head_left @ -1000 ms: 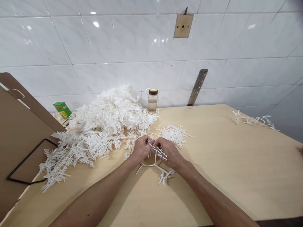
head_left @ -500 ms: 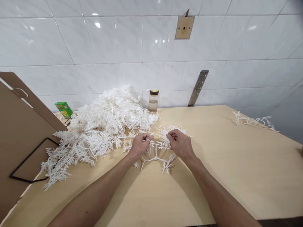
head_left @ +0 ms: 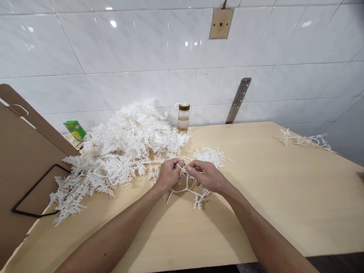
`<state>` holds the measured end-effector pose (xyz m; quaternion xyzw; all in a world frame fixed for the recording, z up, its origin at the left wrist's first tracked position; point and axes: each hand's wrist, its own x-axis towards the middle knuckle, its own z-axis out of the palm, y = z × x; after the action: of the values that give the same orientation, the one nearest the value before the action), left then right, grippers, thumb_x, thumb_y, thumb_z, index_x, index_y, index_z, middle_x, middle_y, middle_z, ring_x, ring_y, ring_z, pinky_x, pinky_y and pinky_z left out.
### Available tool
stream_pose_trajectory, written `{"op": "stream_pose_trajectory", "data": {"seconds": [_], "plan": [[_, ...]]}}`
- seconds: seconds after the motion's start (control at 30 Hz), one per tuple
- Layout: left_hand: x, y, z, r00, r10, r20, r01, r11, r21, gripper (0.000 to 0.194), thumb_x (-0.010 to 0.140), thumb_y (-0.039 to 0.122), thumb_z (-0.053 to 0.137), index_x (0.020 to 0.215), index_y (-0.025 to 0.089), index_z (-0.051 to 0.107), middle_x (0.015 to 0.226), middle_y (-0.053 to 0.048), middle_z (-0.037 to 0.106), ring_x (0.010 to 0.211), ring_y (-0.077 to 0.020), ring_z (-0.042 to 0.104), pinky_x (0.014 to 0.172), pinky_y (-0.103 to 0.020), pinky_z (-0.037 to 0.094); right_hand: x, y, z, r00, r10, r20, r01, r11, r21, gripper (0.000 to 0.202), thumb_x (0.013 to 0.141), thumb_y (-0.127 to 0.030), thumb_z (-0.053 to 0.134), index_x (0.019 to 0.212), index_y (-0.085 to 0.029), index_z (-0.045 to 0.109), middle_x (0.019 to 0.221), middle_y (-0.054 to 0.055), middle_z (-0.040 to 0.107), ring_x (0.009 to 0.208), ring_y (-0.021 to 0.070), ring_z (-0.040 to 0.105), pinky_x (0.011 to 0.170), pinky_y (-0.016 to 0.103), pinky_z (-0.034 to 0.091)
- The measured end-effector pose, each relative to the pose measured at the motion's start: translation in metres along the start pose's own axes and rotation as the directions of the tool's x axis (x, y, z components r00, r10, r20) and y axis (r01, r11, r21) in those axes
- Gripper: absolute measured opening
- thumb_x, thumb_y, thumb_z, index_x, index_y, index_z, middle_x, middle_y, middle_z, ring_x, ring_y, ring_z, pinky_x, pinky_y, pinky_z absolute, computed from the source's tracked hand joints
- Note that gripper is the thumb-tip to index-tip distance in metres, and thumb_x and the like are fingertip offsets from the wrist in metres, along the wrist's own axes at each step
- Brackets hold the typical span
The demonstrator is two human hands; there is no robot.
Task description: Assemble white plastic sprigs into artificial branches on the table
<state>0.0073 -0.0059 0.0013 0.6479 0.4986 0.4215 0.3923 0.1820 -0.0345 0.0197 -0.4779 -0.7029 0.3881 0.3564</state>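
Observation:
Between my hands is a white, branched plastic sprig (head_left: 187, 189), its bare forked stem reaching toward me and small twigs at its ends. My left hand (head_left: 169, 175) is closed on its upper part. My right hand (head_left: 205, 175) pinches at the same upper part from the right, close to the left fingertips; the exact spot is hidden by the fingers. Just beyond my right hand lies a small heap of short white twig pieces (head_left: 211, 156). To the left a large pile of white feathery sprigs (head_left: 133, 140) spreads over the wooden table (head_left: 273, 204).
A clear bottle (head_left: 183, 118) with a dark lid stands by the tiled wall behind the pile. At the left are a green box (head_left: 74, 130) and a cardboard box (head_left: 25, 151) with a black wire handle. Some bare white stems (head_left: 307, 140) lie far right.
My right hand has moved left from over the small heap to the sprig, beside my left hand. My left hand keeps its hold. The view has tilted slightly downward.

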Motion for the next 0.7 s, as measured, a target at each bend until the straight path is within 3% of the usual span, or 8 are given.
{"op": "stream_pose_trajectory", "data": {"seconds": [0.1, 0.17, 0.27, 0.37, 0.53, 0.7], "plan": [[0.000, 0.003, -0.001, 0.999, 0.037, -0.021, -0.036, 0.998, 0.046, 0.037, 0.084, 0.047, 0.053, 0.066, 0.016, 0.065, 0.051, 0.002, 0.054, 0.050, -0.0119, 0.051, 0.051, -0.022, 0.038, 0.000, 0.002, 0.003, 0.999, 0.028, 0.032, -0.028, 1.000, -0.005, 0.029, 0.082, -0.047, 0.061, 0.084, -0.019, 0.068, 0.066, 0.000, 0.060, 0.052, 0.0105, 0.052, 0.046, 0.022, 0.045], [0.001, 0.005, -0.002, 1.000, -0.005, -0.009, 0.005, 1.000, 0.028, 0.044, 0.085, 0.052, 0.052, 0.065, 0.015, 0.066, 0.050, 0.001, 0.055, 0.049, -0.0124, 0.051, 0.051, -0.023, 0.039, 0.000, 0.005, -0.002, 0.995, 0.058, 0.076, -0.060, 0.998, 0.023, 0.030, 0.082, -0.047, 0.061, 0.082, -0.018, 0.069, 0.060, -0.001, 0.058, 0.048, 0.0099, 0.051, 0.045, 0.023, 0.044], [0.006, 0.007, -0.006, 0.994, -0.105, 0.002, 0.105, 0.992, -0.065, 0.052, 0.085, 0.060, 0.050, 0.069, 0.013, 0.067, 0.057, -0.003, 0.061, 0.049, -0.0136, 0.056, 0.050, -0.024, 0.043, -0.001, 0.009, -0.016, 0.993, 0.072, 0.089, -0.077, 0.995, 0.063, 0.033, 0.083, -0.049, 0.062, 0.082, -0.017, 0.069, 0.055, -0.002, 0.054, 0.048, 0.0104, 0.050, 0.047, 0.023, 0.046], [0.012, 0.009, -0.013, 0.991, -0.135, -0.001, 0.133, 0.975, -0.180, 0.053, 0.085, 0.061, 0.051, 0.081, 0.011, 0.068, 0.073, -0.008, 0.066, 0.056, -0.0144, 0.061, 0.052, -0.024, 0.048, -0.003, 0.010, -0.032, 0.992, 0.063, 0.107, -0.073, 0.993, 0.095, 0.034, 0.083, -0.050, 0.062, 0.083, -0.016, 0.068, 0.058, -0.001, 0.055, 0.051, 0.0103, 0.051, 0.049, 0.023, 0.047], [0.015, 0.013, -0.021, 0.996, -0.092, -0.020, 0.084, 0.968, -0.238, 0.051, 0.084, 0.058, 0.054, 0.088, 0.009, 0.069, 0.076, -0.010, 0.067, 0.059, -0.0141, 0.062, 0.054, -0.024, 0.050, -0.007, 0.012, -0.047, 0.977, 0.092, 0.193, -0.119, 0.983, 0.137, 0.035, 0.082, -0.051, 0.065, 0.082, -0.016, 0.065, 0.060, 0.000, 0.057, 0.052, 0.0104, 0.051, 0.050, 0.024, 0.046], [0.020, 0.008, -0.030, 0.999, -0.044, -0.006, 0.043, 0.993, -0.114, 0.038, 0.077, 0.049, 0.064, 0.077, 0.011, 0.071, 0.071, -0.008, 0.068, 0.062, -0.0150, 0.062, 0.057, -0.025, 0.050, -0.007, 0.012, -0.050, 0.968, 0.088, 0.233, -0.134, 0.973, 0.188, 0.034, 0.080, -0.050, 0.068, 0.080, -0.016, 0.062, 0.060, -0.001, 0.057, 0.054, 0.0105, 0.052, 0.050, 0.024, 0.045]]}}
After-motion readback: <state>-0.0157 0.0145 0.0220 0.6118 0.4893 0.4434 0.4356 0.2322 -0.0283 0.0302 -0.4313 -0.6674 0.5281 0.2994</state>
